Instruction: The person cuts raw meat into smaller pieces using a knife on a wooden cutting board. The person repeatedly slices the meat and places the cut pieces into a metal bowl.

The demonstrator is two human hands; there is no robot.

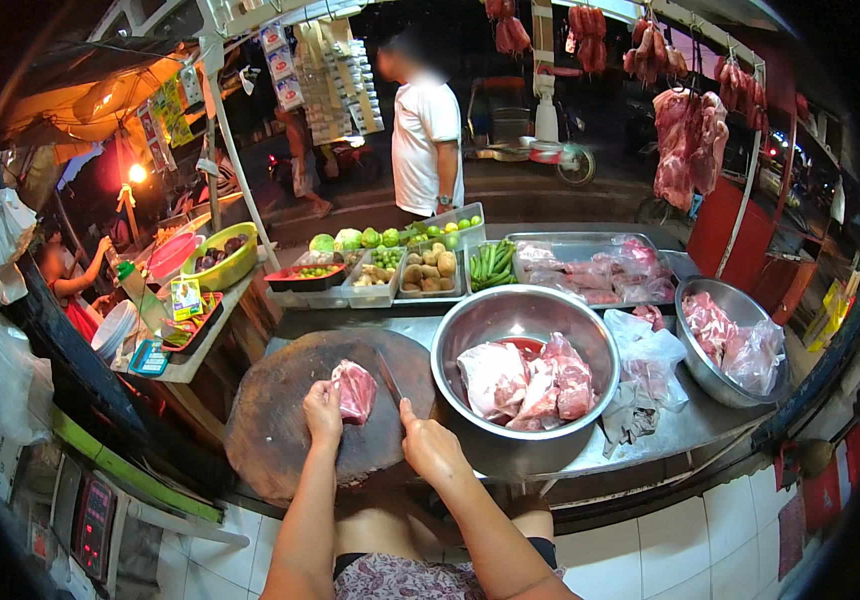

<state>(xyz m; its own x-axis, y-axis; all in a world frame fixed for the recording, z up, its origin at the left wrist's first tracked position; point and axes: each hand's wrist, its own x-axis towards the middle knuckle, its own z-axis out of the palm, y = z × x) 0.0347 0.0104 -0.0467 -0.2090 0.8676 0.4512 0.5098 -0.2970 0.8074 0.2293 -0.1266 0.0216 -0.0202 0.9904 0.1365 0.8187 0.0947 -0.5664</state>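
A chunk of raw red meat [356,391] lies on a round wooden chopping board [280,440]. My left hand [324,413] grips its left side, fingers closed against it. In my right hand [432,441] is a knife [388,376], the fist wrapped round its handle. The blade points up and away, just right of the meat and apart from it. Close to my right hand stands a large steel bowl [610,375] holding big pieces of raw meat [535,380] and some reddish liquid.
Right of the bowl are a crumpled plastic bag [645,350], a grey cloth [632,415] and a second steel bowl [785,385] of meat. Vegetable trays [375,295] and a metal meat tray [590,240] line the far edge. Meat [685,140] hangs at the right. A person [428,140] stands beyond.
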